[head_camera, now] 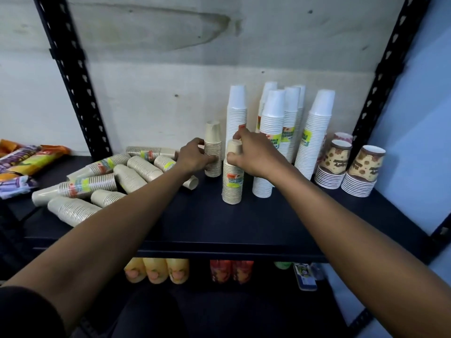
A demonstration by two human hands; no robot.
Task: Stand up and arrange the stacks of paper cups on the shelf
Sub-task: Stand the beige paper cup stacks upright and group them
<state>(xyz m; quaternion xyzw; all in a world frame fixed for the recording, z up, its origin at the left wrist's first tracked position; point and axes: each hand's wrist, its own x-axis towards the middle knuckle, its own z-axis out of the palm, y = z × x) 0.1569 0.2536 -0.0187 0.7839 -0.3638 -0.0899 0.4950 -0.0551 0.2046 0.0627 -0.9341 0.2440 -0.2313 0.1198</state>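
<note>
At nine o'clock, the colourful plastic snack packets (23, 159) run off the edge; print on the tall white cup stacks' green-yellow labels (288, 136) blurs unreadably.

Stained pale wall (170, 45) behind black metal uprights (70, 76).

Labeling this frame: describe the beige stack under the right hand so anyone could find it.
On the dark shelf, look in front of the tall white stacks. The stack stands upright nearest the shelf edge, right hand on its top. Unlike the bare beige stack behind, it bears a green label.
</note>
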